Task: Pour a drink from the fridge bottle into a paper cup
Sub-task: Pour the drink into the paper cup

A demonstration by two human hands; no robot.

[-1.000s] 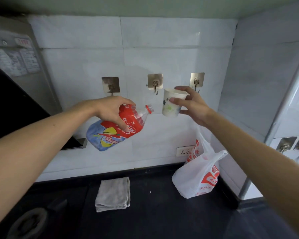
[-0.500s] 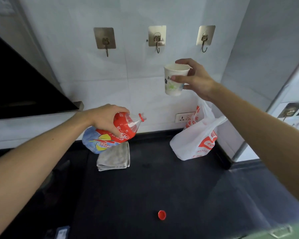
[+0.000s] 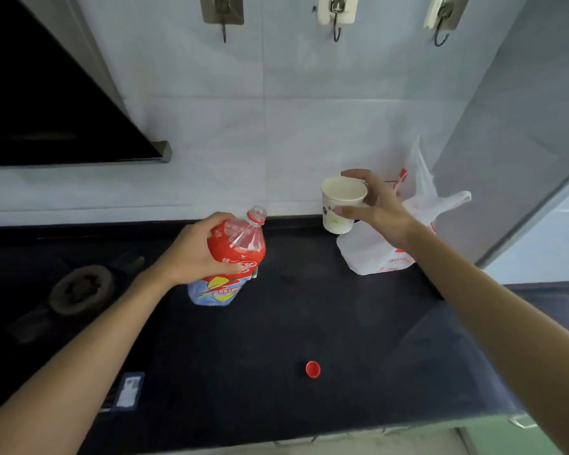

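Pour pending: uncapped bottle [image 3: 235, 254], empty-looking paper cup [image 3: 339, 208].
Next, the left hand [image 3: 191, 254], gripping the bottle, must tilt its neck over the paper cup pinched in the right hand [image 3: 380, 210].

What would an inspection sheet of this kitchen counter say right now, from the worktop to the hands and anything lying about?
Surface: dark countertop, no spill seen.
Job's things: bottle uncapped, near upright; paper cup upright, held above the counter; red cap lying loose towards the front edge.
Clutter: white plastic bag at back right; small packet at front left.
Hands: left hand grips the bottle near its shoulder; right hand holds the cup by rim and side.
Cables: nothing seen.
Surroundings: tiled wall with three hooks; range hood and stove burner on the left.
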